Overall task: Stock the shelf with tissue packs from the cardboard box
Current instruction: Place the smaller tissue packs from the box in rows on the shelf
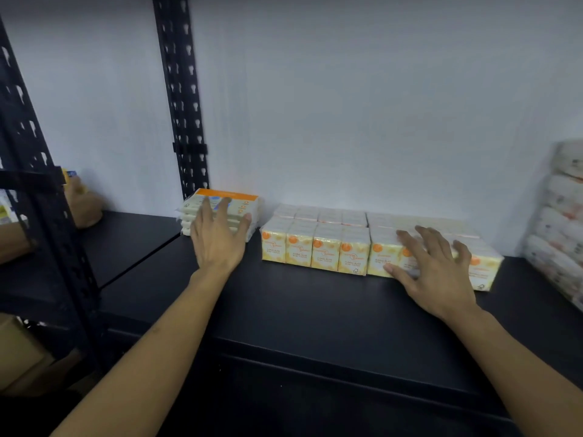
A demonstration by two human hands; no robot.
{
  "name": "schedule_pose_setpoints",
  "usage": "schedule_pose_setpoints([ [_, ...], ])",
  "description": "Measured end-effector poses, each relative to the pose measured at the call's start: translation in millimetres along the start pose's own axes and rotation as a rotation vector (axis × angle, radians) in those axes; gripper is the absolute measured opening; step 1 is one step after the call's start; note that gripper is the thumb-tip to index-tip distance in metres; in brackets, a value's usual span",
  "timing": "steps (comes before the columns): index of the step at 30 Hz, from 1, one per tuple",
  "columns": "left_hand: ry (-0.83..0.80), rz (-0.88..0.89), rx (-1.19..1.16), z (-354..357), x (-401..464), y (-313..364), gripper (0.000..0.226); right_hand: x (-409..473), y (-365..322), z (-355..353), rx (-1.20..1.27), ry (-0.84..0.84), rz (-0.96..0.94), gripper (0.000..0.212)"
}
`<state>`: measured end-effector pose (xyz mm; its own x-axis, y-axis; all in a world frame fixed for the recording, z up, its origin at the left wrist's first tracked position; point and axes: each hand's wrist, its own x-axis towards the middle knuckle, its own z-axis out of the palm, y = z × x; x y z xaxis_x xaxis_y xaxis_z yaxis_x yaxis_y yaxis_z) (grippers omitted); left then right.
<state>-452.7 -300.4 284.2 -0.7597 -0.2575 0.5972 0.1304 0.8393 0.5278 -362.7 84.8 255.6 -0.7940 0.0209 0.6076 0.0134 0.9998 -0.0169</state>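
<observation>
Two blocks of yellow mini tissue packs sit side by side on the black shelf (315, 310), long axis running left-right along the wall; the left block (315, 244) stands free, the right block (441, 247) is under the right hand (432, 272). That hand lies spread, palm down, fingers over the block's top and thumb at its front face, touching it but not closed around it. Its right end sits further forward than the left block, so probably this one needs squaring up, a push away from the hand toward the wall. Left hand (217, 238) is open and flat, fingers splayed against the orange-topped stack of flat packs (220, 212) by the black upright (183, 99), holding nothing. Both forearms reach straight in, wrists low. Stacked white packs (561, 222) at far right, blurred. Cardboard box not clearly in view.
</observation>
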Motion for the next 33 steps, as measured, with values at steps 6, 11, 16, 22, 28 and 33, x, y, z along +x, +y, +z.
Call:
schedule_pose_setpoints([
  [6, -0.214, 0.102, 0.050, -28, -86, 33, 0.065, -19, -10, -23, 0.010, 0.003, 0.043, 0.080],
  [11, -0.410, 0.166, 0.144, -51, -124, 42, 0.067, -62, -33, -50, 0.121, 0.037, 0.208, 0.061],
  [16, -0.493, 0.234, 0.221, -68, -162, 39, 0.067, -110, -54, -83, 0.084, -0.244, 0.278, 0.042],
  [22, -0.379, 0.340, 0.140, -90, -244, 33, 0.073, -191, -88, -85, 0.135, -0.110, 0.229, 0.060],
  [28, -0.562, 0.405, -0.071, -88, -346, 8, 0.059, -291, -121, -68, 0.517, -0.080, 0.286, 0.044],
  [33, -0.866, 0.183, -0.053, -63, -440, -45, 0.042, -430, -127, 5, 0.624, -0.542, 0.609, 0.031],
])
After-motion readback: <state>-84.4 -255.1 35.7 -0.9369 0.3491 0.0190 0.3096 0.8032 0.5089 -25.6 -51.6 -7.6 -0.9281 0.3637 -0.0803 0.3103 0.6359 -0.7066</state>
